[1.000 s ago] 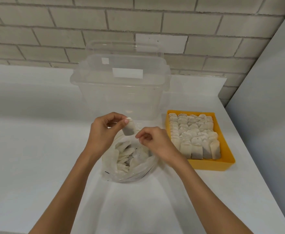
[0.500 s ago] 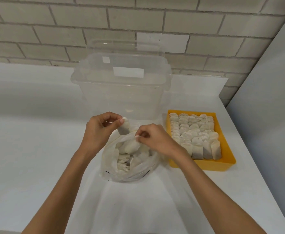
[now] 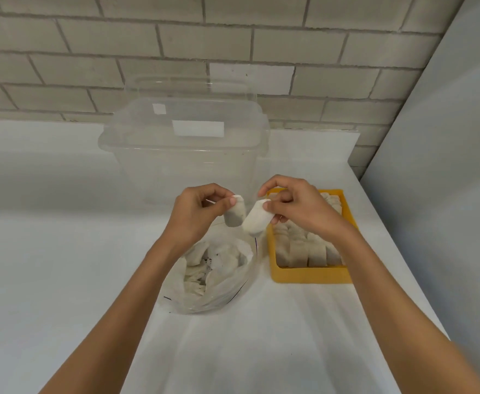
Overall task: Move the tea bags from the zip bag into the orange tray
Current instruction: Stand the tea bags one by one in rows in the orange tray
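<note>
White table (image 3: 48,251) under everything, brick wall (image 3: 91,66) behind. Clear plastic bin (image 3: 185,155), lid propped up behind it, stands beyond both hands. Zip bag (image 3: 213,277) lies open on the table directly below the left hand's grip, mouth slack, loose tea bags heaped inside. Orange tray (image 3: 310,275) sits below and partly behind the right hand, just beside the zip bag; upright rows of tea bags fill what shows of it.

Left hand (image 3: 196,214): raised above the bag mouth, thumb and forefinger pinching a greyish tea bag (image 3: 234,213) by its top; it hangs down.

Right hand (image 3: 298,206): raised over the tray's near-left part, fingertips pinching a white tea bag (image 3: 257,217) at its upper end; it tilts down toward the left. The two held tea bags are just beside each other, lower ends nearly touching; contact cannot be told.
</note>
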### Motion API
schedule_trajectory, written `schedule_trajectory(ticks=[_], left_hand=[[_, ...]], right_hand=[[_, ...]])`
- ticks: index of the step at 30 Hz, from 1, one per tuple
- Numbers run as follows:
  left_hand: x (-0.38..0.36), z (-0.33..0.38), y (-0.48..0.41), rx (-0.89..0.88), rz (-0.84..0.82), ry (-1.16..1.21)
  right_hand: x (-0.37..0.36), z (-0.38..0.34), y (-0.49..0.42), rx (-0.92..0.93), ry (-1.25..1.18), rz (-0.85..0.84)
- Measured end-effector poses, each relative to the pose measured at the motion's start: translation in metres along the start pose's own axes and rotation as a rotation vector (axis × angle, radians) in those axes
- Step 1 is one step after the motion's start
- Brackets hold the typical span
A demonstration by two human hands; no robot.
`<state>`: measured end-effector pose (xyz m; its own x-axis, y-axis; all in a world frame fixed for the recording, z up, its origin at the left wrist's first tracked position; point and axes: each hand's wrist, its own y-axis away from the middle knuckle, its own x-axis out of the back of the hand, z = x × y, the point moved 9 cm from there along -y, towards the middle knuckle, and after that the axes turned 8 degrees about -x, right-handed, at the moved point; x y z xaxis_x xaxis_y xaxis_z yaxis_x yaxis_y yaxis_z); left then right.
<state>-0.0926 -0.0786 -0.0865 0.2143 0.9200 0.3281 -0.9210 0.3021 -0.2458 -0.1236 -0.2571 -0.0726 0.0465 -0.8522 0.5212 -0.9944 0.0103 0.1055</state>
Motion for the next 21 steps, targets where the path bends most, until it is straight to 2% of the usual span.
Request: schedule_trajectory(ticks=[5, 10, 17, 21], left_hand=[[-0.039, 0.023, -0.014, -0.06, -0.101, 0.044], [-0.098, 0.038, -0.018, -0.106, -0.326, -0.032], [-0.182, 0.029, -0.01, -0.127, -0.614, -0.177], [-0.213, 0.014, -0.006, -0.101, -0.708, -0.24]], right_hand=[[0.048, 0.007, 0.021, -0.019, 0.035, 0.102], [0.084, 0.034, 0.033, -0.095, 0.104, 0.194], [0.101, 0.074, 0.044, -0.189, 0.315, 0.251], [0.102, 0.085, 0.051, -0.224, 0.417, 0.254]])
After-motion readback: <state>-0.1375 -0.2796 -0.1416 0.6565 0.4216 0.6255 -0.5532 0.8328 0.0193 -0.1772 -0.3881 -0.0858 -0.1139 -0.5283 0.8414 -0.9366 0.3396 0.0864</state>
